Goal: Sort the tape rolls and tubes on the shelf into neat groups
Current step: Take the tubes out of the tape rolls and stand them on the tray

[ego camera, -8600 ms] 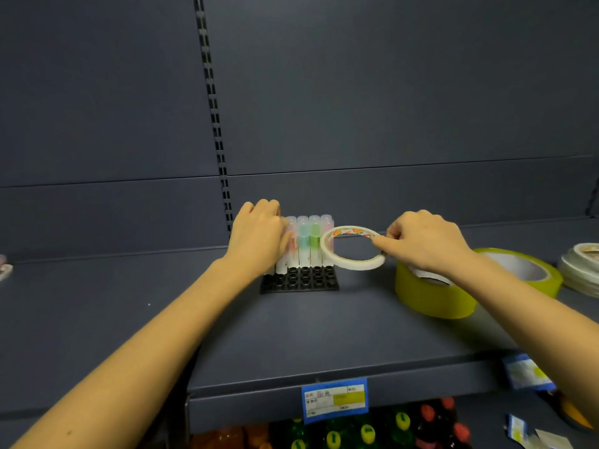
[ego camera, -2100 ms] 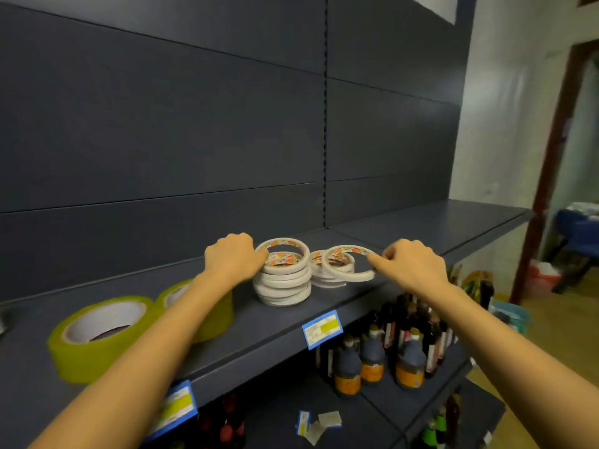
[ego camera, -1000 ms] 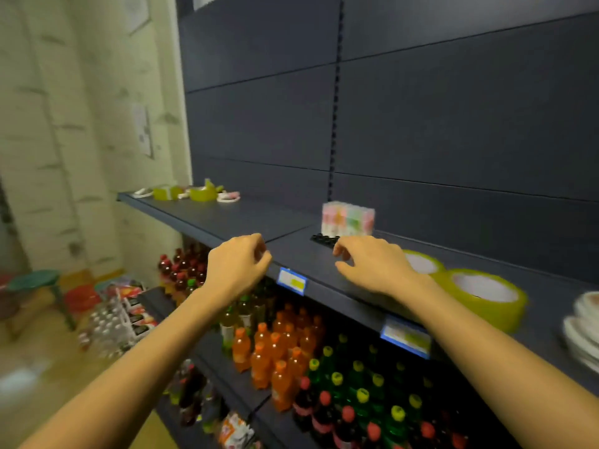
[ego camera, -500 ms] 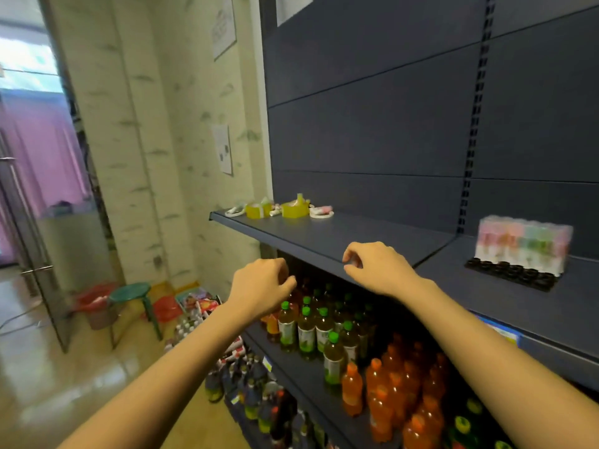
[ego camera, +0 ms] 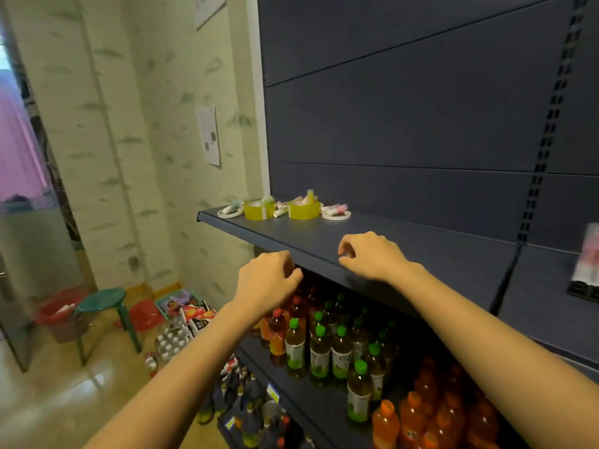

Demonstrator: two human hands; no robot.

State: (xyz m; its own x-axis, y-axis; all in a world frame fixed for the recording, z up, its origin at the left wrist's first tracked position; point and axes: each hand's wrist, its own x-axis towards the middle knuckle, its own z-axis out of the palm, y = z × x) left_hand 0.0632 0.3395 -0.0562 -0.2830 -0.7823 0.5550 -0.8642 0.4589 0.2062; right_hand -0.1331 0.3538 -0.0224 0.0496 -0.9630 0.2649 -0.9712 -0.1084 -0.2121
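At centre frame, my left grip (ego camera: 269,280) and right grip (ego camera: 372,257) hang loosely curled, empty, at the shelf (ego camera: 421,251) edge. I have swung left: jumbled tape rolls (ego camera: 303,211) and tubes (ego camera: 337,208) now sit upper centre, unsorted, likely next.

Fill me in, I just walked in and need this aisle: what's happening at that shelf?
A person is tidying a dark shelf. Both hands hold nothing, fingers loosely curled: the left hand hangs just off the shelf's front edge, and the right hand hovers over the shelf. At the far end, two yellow tape rolls, flat white rolls and small tubes lie mixed together, not yet grouped.
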